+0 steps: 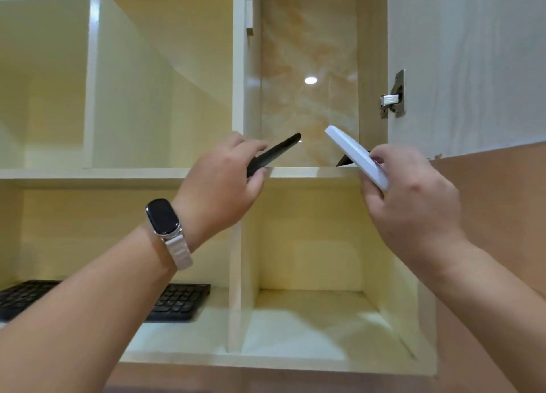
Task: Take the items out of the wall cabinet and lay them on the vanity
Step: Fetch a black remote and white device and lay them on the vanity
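just the one head cam, tilted upward, super close to the wall cabinet (pixel 236 174), shelves filling nearly the whole frame

I read the wall cabinet (pixel 165 103) as pale laminate, faint woodgrain, semi-gloss. Back panel (pixel 307 67): glossy marble-look. Hinge (pixel 394 97): bright metal. Keyboard (pixel 180 304): matt black plastic. White item (pixel 354 156): smooth plastic.

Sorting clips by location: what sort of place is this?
Probably a home room with built-in storage: an open wall cabinet with cubbies, a hinged door and a keyboard on a shelf.
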Demonstrator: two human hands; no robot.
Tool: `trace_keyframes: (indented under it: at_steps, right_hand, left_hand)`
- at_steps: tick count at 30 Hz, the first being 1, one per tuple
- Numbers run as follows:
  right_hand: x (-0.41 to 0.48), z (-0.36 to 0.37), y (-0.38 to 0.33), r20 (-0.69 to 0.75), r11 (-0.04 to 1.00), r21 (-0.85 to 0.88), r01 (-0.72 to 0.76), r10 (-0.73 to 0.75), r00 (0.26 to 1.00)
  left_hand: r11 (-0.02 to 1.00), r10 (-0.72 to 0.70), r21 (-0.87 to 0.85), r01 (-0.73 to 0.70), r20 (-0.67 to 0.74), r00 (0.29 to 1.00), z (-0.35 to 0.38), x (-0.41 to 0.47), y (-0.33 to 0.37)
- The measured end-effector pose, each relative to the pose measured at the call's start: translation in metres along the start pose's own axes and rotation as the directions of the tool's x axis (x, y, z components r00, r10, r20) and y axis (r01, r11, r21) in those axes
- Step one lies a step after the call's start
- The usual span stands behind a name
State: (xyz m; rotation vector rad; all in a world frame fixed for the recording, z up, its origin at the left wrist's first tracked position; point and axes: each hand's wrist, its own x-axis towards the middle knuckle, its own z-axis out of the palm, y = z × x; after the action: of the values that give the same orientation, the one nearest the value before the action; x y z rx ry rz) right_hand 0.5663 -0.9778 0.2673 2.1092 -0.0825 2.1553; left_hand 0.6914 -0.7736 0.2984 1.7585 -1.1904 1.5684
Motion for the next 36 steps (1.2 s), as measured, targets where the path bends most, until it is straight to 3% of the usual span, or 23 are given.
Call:
trace_keyframes:
  at_steps: [7,11,15,18,21,25,27,30,36]
  right_hand:
    - [-0.025,-0.007,-0.003,0.178,0.974,0.081,-0.212,0.195,0.964]
    - [-0.045,-0.014,-0.010,0.254,0.923,0.122,-0.364,0.326,0.911]
    - [-0.066,-0.026,-0.023,0.287,0.838,0.137,-0.528,0.476,0.831]
    - [-0.087,-0.036,-0.040,0.331,0.745,0.130,-0.654,0.589,0.737]
    - [-0.116,-0.043,-0.058,0.357,0.635,0.107,-0.765,0.694,0.625]
    - [-0.163,-0.052,-0.087,0.326,0.516,0.040,-0.856,0.803,0.500]
    - [-0.186,-0.060,-0.104,0.283,0.479,-0.003,-0.878,0.842,0.459]
    - [-0.216,-0.079,-0.131,0.199,0.423,-0.056,-0.904,0.892,0.405]
    - [-0.261,-0.136,-0.191,0.005,0.268,-0.216,-0.939,0.962,0.273]
  left_hand:
    - [0.986,-0.150,-0.075,0.151,0.019,0.988,0.015,-0.039,0.010]
    - [0.949,-0.229,-0.230,0.217,-0.026,0.973,0.026,-0.063,0.028]
    - [0.867,-0.278,-0.415,0.275,0.055,0.959,0.033,-0.092,0.044]
    - [0.733,-0.369,-0.550,0.401,0.174,0.913,0.039,-0.116,0.052]
    - [0.531,-0.419,-0.670,0.518,0.324,0.848,0.044,-0.143,0.056]
    - [0.159,-0.368,-0.724,0.671,0.587,0.721,0.043,-0.190,0.068]
    - [0.024,-0.295,-0.704,0.709,0.673,0.678,0.042,-0.217,0.077]
    - [-0.099,-0.157,-0.654,0.750,0.755,0.637,0.040,-0.254,0.089]
    - [-0.207,0.118,-0.533,0.820,0.819,0.562,0.029,-0.312,0.115]
